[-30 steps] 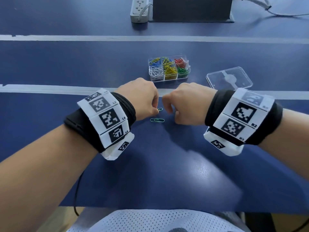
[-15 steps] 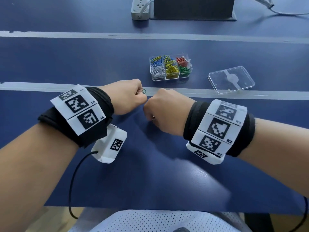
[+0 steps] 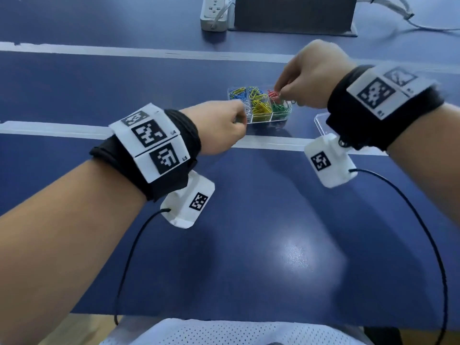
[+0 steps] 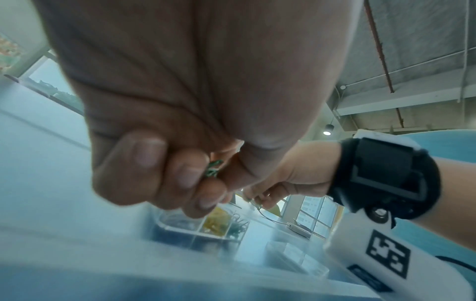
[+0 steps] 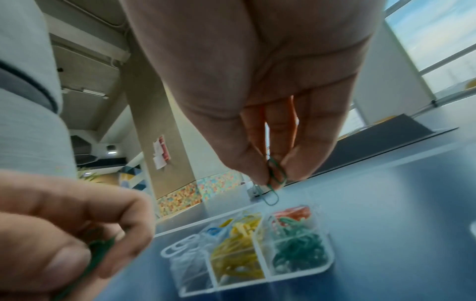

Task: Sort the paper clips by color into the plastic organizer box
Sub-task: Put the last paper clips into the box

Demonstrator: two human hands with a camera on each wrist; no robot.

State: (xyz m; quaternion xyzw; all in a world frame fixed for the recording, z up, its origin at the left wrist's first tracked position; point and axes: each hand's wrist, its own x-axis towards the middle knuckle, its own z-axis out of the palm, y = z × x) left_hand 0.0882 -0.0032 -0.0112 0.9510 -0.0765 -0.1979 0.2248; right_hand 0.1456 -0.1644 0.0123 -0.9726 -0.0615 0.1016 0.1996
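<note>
Both hands pinch green clips: right hand (image 3: pixel 315 75) above the organizer box (image 3: pixel 258 119), left hand (image 3: pixel 219 125) beside its near-left edge.

We see a dark blue worktop (image 3: pixel 249 220) with pale grey stripes (image 3: pixel 74 49) running across it. The clear organizer box (image 5: pixel 327 264) holds paper clips by colour: white (image 5: pixel 188 262), yellow (image 5: pixel 237 258), green (image 5: pixel 298 250), blue (image 5: pixel 213 232), red (image 5: pixel 293 213). The right hand (image 5: pixel 273 177) pinches green clips (image 5: pixel 274 183); the left hand (image 4: pixel 206 179) pinches a green clip (image 4: pixel 213 170). Both wrists carry black bands (image 3: pixel 174 135) with white blocks (image 3: pixel 149 143) printed in black-and-white square codes. The lid (image 3: pixel 321 123) is clear, the power strip (image 3: pixel 216 11) light grey, the shirt (image 3: pixel 224 332) white with small perforations.
</note>
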